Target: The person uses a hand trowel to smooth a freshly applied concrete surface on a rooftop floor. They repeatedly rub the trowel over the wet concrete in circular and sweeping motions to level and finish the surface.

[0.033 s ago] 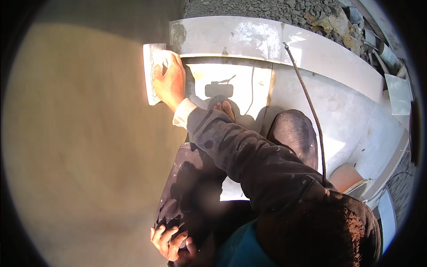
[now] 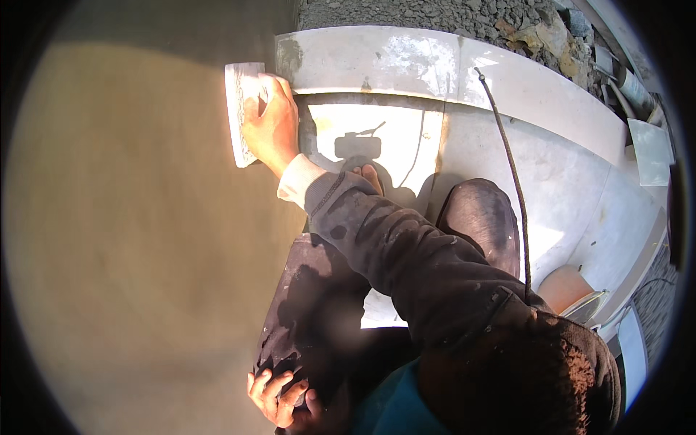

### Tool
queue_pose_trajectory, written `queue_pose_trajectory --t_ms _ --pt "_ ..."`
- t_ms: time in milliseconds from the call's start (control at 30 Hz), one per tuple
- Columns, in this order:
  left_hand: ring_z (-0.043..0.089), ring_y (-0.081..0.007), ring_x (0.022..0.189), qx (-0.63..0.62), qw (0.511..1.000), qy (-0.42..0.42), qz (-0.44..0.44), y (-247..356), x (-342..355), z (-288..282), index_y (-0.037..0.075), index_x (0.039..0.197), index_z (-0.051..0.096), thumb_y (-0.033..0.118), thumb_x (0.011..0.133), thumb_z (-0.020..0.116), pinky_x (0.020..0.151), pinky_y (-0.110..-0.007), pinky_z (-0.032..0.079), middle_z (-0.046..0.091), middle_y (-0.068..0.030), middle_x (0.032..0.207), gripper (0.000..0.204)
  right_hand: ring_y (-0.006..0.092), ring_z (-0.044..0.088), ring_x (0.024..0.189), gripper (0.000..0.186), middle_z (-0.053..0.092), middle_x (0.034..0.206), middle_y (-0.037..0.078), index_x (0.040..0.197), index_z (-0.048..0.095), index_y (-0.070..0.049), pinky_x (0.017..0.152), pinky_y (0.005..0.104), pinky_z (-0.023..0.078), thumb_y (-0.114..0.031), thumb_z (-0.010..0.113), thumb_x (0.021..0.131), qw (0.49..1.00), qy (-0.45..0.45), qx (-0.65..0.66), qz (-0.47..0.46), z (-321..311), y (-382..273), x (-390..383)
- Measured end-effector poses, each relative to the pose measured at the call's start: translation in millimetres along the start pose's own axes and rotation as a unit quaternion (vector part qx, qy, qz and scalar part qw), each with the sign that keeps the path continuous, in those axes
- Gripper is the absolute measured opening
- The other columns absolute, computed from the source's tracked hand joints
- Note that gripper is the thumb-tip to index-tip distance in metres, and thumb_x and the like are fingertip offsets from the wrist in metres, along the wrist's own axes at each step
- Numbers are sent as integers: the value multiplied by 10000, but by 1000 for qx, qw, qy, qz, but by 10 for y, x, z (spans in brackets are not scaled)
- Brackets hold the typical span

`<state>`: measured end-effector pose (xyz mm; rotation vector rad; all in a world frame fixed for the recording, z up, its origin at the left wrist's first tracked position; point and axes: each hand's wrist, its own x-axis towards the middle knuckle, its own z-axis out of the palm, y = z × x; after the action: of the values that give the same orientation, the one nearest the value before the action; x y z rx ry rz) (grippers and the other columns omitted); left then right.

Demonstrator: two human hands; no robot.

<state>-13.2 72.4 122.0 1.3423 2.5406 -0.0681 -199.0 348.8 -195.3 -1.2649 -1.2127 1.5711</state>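
Note:
My right hand (image 2: 271, 125), at the end of a dark sleeve with a pale cuff, is closed around a pale rectangular plastering float (image 2: 238, 116). The float's long side runs away from me. It lies against a broad, smooth tan surface (image 2: 145, 232) that fills the left of the view, close to where this meets a pale curved ledge. The grip itself is mostly hidden by my fingers. Lower down, my left hand (image 2: 279, 399) rests over my bent knee, its fingers spread a little and holding nothing visible.
The pale curved ledge (image 2: 362, 58) runs across the top, with grey rubble (image 2: 420, 13) beyond it. A dark cord (image 2: 507, 152) hangs in front of my right side. Offcuts and a pale square tile (image 2: 650, 151) lie at the far right. My bare foot (image 2: 370, 174) stands on light slabs.
My right hand and the float have shifted slightly left and away from me. The cord's upper end has swung a little to the right. My left hand stays on the knee.

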Motion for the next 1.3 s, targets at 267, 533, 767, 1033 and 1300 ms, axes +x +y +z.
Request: queue_pose_trajectory --t_ms 267,533,767,1033,1300 --pt "550 -339 1239 -15 996 83 37 -9 -154 258 177 707 670 354 793 667 1104 -610 371 701 -31 1013 197 423 631 1156 353 646 1211 260 1221 623 72 1035 462 489 -102 632 915 998 -17 -54 34 -71 347 7" --pt "636 -332 1076 -65 995 71 11 298 127 125 144 905 745 324 890 720 1068 -550 407 727 -76 1008 183 471 622 1070 338 659 1125 292 1170 631 78 980 491 494 -167 607 939 992 84 -52 -75 108 317 750" --pt "496 -331 1294 7 992 -6 123 -189 -247 71 203 726 682 343 721 677 1128 -633 345 675 -19 1084 140 449 597 1181 359 642 1213 282 1210 600 97 1038 472 478 -123 624 928 995 -2 -1 -101 108 -70 434" --pt "516 -345 1266 -20 999 32 39 4 -241 202 187 765 688 329 732 676 1129 -640 337 681 -31 1046 146 459 627 1126 360 656 1196 285 1195 628 86 994 486 501 -142 643 917 999 -11 -40 7 26 314 -130" --pt "488 -334 1289 -29 999 11 32 29 -324 236 190 778 678 302 717 683 1137 -627 316 673 -24 1074 127 458 607 1137 351 653 1183 299 1185 628 85 1011 498 480 -163 608 938 999 26 -25 -28 141 280 578"
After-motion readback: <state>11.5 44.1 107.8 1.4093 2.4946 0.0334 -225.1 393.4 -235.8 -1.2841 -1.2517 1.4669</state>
